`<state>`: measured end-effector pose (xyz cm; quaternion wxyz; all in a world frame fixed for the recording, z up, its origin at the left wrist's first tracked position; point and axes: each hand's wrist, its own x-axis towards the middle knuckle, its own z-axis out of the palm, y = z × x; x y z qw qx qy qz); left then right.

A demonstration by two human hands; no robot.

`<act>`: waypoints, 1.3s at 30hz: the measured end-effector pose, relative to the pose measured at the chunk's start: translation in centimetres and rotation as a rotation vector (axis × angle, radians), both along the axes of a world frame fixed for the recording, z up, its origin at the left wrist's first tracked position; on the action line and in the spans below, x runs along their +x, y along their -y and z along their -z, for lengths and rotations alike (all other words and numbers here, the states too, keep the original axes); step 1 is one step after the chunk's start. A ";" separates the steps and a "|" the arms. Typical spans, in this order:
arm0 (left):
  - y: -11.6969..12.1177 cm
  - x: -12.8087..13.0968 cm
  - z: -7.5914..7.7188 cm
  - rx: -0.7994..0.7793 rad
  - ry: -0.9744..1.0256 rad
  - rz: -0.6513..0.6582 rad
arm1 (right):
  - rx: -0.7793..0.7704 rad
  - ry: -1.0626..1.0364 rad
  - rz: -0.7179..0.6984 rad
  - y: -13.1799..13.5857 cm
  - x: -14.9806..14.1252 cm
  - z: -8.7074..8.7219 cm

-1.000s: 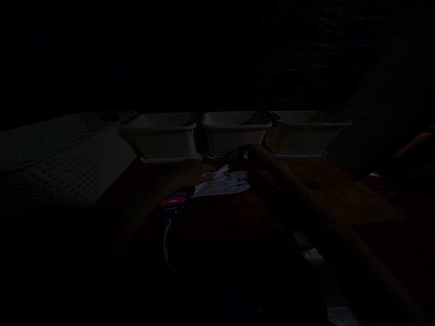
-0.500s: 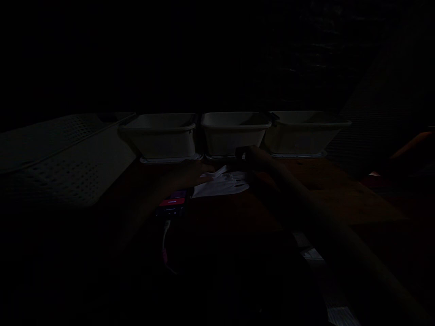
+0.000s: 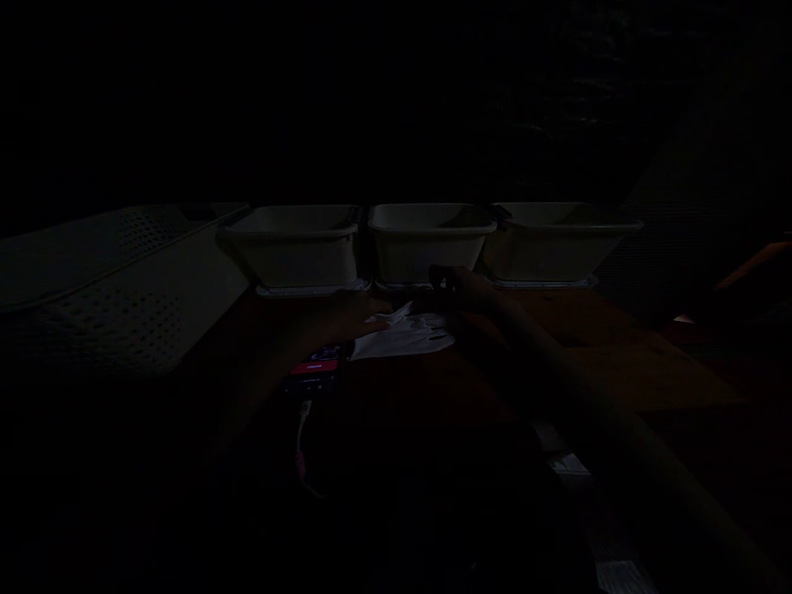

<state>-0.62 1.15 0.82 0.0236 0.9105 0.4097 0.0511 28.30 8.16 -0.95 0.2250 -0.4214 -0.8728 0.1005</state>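
The scene is very dark. A white cloth-like item, perhaps a glove [image 3: 405, 335], lies on the wooden table [image 3: 619, 363] in front of three white tubs. My left hand [image 3: 346, 318] rests on its left end, fingers stretched out flat. My right hand [image 3: 461, 290] hovers at its far right end, close to the middle tub [image 3: 426, 239]; its fingers look curled, but the dark hides whether they hold anything.
Left tub [image 3: 297, 243] and right tub [image 3: 550, 239] flank the middle one. A perforated white basket [image 3: 105, 289] lies at the left. A phone with a lit red screen [image 3: 313, 371] and a cable [image 3: 301, 445] sit near my left wrist. Another person's arm [image 3: 751, 264] shows at the right edge.
My right hand has drawn slightly left and back toward the tubs over the white item. My left hand has stayed in place.
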 end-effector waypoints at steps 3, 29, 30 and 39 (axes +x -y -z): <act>0.4 0.2 -0.3 -0.020 0.022 0.006 | -0.013 0.027 0.023 0.1 0.0 -0.2; -0.1 0.1 0.0 -0.017 -0.011 -0.007 | 0.038 0.048 0.063 -0.7 0.3 0.5; -0.1 0.1 0.1 -0.020 -0.010 -0.007 | 0.037 0.044 0.063 -0.6 0.2 0.5; -0.2 0.1 0.2 -0.012 -0.001 0.005 | 0.005 0.029 0.007 0.0 -0.2 -0.3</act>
